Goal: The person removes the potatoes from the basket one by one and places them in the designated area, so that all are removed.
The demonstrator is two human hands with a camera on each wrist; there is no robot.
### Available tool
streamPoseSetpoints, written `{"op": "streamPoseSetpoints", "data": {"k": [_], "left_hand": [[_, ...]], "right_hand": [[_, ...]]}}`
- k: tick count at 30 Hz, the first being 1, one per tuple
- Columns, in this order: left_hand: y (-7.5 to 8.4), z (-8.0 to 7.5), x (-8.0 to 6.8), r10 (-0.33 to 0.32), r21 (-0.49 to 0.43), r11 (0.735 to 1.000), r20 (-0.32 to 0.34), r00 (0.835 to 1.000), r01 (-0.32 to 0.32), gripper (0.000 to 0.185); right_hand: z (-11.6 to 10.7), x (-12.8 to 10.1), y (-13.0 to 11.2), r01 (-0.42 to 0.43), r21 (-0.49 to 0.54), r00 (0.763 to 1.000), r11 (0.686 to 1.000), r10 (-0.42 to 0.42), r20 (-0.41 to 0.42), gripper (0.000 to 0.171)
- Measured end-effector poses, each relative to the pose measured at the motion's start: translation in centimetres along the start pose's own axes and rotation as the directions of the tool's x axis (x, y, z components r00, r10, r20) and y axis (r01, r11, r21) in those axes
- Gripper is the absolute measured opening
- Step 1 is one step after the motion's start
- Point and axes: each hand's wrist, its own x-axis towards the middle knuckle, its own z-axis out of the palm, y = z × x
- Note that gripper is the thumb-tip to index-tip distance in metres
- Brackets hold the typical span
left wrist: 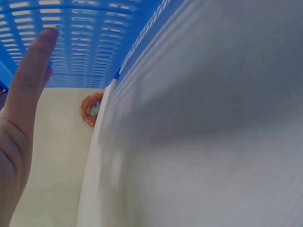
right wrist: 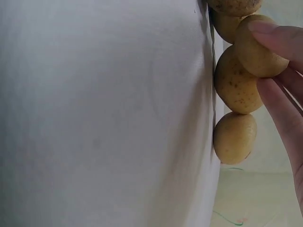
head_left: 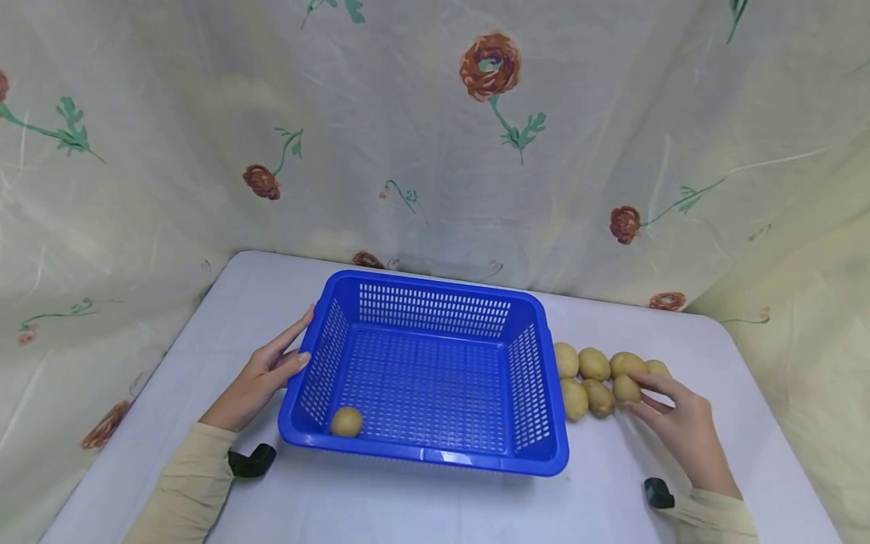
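A blue plastic basket [head_left: 421,457] with slotted walls stands in the middle of the head view, one potato [head_left: 347,422] in its near left corner. My left hand [head_left: 265,374] is at the basket's left side, fingers extended, fingertips and thumb right at the rim. The left wrist view shows a straight finger [left wrist: 35,66] along the slotted outer wall [left wrist: 80,42]. On the right, my right hand [head_left: 680,423] pinches a potato [right wrist: 260,49] between thumb and fingers, in front of other potatoes. Its far side is hidden by the fingers.
Several potatoes [head_left: 594,364] sit in two short rows against the basket's right side. A white cloth covers the table [head_left: 612,483]. Behind it hangs a flowered curtain [head_left: 408,136]. Dark wrist devices [head_left: 253,461] show at both sleeves.
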Motion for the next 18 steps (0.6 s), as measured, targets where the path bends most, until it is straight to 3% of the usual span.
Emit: {"op": "streamPoseSetpoints", "data": {"k": [7, 18], "left_hand": [[0.01, 0.0, -0.02, -0.006, 0.005, 1.0, -0.005, 1.0, 0.006, 0.064], [-0.03, 0.0, 0.0, -0.007, -0.007, 1.0, 0.0, 1.0, 0.007, 0.064]], "right_hand": [[0.32, 0.28, -0.08, 0.085, -0.134, 0.996, 0.987, -0.083, 0.018, 0.051], [0.55, 0.22, -0.47, 0.08, -0.259, 0.992, 0.962, -0.052, 0.116, 0.048]]}}
